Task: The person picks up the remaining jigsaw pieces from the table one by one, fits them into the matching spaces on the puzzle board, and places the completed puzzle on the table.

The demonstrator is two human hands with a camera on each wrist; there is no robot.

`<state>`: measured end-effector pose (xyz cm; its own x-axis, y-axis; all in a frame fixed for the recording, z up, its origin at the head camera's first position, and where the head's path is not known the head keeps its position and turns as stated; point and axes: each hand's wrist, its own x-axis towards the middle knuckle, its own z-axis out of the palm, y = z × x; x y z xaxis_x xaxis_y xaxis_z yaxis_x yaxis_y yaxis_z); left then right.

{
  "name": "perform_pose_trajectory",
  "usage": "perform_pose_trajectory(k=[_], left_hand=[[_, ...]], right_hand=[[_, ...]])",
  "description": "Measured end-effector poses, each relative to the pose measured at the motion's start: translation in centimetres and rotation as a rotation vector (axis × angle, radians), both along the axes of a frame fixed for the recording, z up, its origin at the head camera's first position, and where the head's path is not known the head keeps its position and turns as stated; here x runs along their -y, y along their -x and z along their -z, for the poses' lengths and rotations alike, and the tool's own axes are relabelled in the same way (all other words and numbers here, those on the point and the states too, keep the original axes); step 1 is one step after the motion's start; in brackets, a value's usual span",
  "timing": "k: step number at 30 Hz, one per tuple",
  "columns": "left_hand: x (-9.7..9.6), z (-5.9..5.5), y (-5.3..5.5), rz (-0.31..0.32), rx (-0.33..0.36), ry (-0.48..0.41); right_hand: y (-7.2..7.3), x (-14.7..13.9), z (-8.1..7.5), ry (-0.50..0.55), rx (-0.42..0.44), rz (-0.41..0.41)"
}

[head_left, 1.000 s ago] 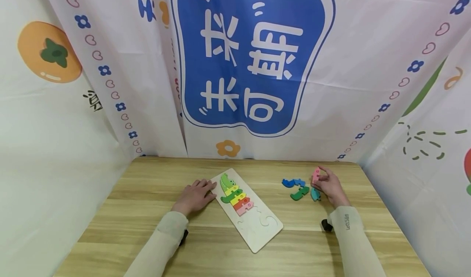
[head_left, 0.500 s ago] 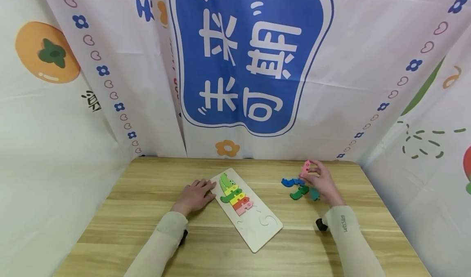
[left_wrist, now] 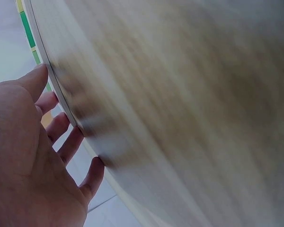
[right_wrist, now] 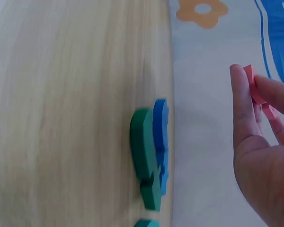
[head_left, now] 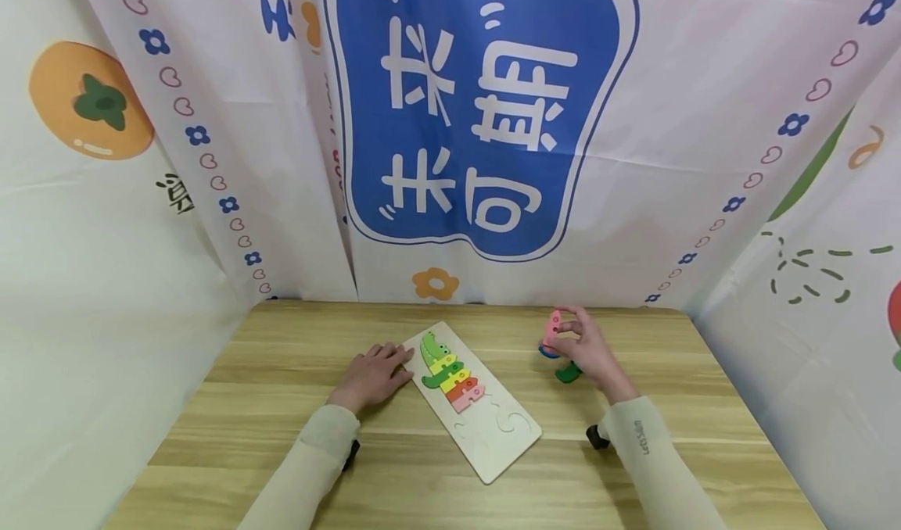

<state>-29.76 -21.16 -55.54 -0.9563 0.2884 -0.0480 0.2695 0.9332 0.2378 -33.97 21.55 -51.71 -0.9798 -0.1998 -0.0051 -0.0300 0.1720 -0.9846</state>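
My right hand (head_left: pixel 590 352) pinches a pink puzzle piece (head_left: pixel 552 327) between thumb and fingers, raised above the table. In the right wrist view the pink piece (right_wrist: pixel 254 86) stands on edge between the fingertips. Below that hand lie a green piece (right_wrist: pixel 143 146) and a blue piece (right_wrist: pixel 160 125), partly hidden from the head view. My left hand (head_left: pixel 373 375) rests beside the wooden puzzle board (head_left: pixel 493 453), its fingertips touching the board's left edge. On the board, a green crocodile head (head_left: pixel 432 347) and several yellow, green, red and pink body pieces (head_left: pixel 457 380) lie joined in a row.
The wooden table (head_left: pixel 281 405) carries everything. A teal piece (right_wrist: pixel 146 223) shows at the bottom of the right wrist view. Behind the table hangs a printed white cloth (head_left: pixel 394 280), with more cloth at both sides. The board's lower part shows bare outlines.
My right hand has lifted the pink piece and carried it leftward, over the blue and green pieces. My left hand and the board have stayed in place.
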Motion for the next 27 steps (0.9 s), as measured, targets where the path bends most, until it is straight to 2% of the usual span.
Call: perform_pose_trajectory(k=[7, 13, 16, 21, 27], left_hand=[[-0.1, -0.1, -0.2, 0.001, 0.0, -0.013], [-0.1, -0.2, -0.1, 0.009, -0.014, -0.007], [-0.1, -0.2, -0.2, 0.005, 0.001, -0.003], [0.0, -0.1, -0.4, -0.004, 0.01, -0.003], [-0.1, -0.4, -0.4, -0.003, 0.005, 0.001]], right_hand=[[-0.7, 1.8, -0.3, 0.108, 0.012, -0.036], [-1.3, 2.4, -0.5, 0.046, -0.012, -0.018], [-1.5, 2.6, -0.4, 0.021, -0.012, -0.02], [-1.8, 3.2, -0.1, 0.024, 0.021, -0.041], [-2.4, 3.9, 0.1, 0.015, 0.038, -0.027]])
